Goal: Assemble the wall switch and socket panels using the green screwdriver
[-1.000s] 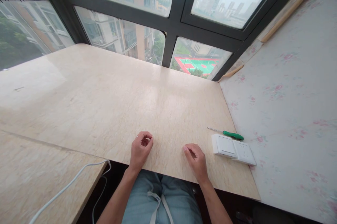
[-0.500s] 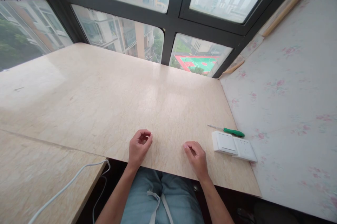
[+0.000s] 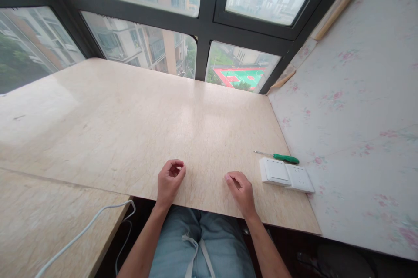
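My left hand [image 3: 170,182] rests at the front of the beige marble-patterned tabletop [image 3: 146,134], its thumb and fingertips curled together into a ring with nothing inside. Across from it, my right hand [image 3: 241,192] is closed too, the thumb against the bent fingers and nothing showing in it. Nearest to the right hand is a white wall switch [image 3: 274,171], lying beside a white wall socket [image 3: 299,178]. Just behind them lies a screwdriver [image 3: 285,158] with a green handle, its thin metal shaft pointing left. Neither hand touches these things.
A white cable [image 3: 86,228] runs over the lower surface section at the left and hangs off its edge. Dark-framed windows [image 3: 204,21] stand along the back. A wall with flowered wallpaper [image 3: 352,139] borders the tabletop on the right.
The camera view has turned slightly, so the switch, socket and screwdriver appear a little further left and higher. Both hands keep the same closed pose in nearly the same place.
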`<state>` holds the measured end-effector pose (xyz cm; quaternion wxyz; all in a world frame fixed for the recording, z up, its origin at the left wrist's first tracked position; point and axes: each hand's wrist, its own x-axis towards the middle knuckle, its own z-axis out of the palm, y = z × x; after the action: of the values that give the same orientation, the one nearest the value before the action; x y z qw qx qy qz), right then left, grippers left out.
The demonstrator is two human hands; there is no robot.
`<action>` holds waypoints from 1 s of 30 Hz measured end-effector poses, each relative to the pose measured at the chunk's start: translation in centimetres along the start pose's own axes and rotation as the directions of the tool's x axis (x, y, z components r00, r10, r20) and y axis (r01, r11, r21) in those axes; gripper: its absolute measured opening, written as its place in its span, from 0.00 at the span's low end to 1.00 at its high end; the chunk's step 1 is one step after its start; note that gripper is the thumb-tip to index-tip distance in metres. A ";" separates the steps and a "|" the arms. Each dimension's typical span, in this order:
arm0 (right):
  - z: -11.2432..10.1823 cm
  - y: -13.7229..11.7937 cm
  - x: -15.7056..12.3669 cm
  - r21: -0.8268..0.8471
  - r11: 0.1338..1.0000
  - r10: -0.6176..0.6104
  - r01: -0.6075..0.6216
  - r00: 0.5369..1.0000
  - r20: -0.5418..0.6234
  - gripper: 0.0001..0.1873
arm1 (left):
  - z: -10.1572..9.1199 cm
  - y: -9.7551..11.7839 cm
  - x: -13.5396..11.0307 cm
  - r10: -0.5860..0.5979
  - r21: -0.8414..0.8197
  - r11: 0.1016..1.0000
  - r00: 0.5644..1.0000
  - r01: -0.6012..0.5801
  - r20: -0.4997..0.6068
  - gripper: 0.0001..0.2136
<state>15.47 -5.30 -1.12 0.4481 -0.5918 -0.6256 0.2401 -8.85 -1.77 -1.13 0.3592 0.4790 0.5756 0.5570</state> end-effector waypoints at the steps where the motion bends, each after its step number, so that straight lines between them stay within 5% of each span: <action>1: 0.0 0.0 0.0 0.001 1.000 0.001 -0.001 1.000 -0.001 0.10 | 0.0 0.0 0.0 -0.001 -0.001 1.000 1.000 0.001 -0.001 0.08; 17: 0.1 0.0 0.2 0.031 0.999 0.013 -0.013 1.000 -0.020 0.11 | 0.0 0.2 0.1 -0.061 -0.087 0.995 0.998 0.058 -0.030 0.13; 30: 0.4 -0.2 0.4 0.024 1.000 0.014 -0.013 0.999 -0.052 0.12 | -0.1 0.7 0.0 -0.066 0.076 0.995 0.995 0.060 0.075 0.15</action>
<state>15.08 -4.88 -0.99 0.4694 -0.5967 -0.6070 0.2349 -8.81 -1.90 -0.44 0.3808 0.4947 0.5960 0.5050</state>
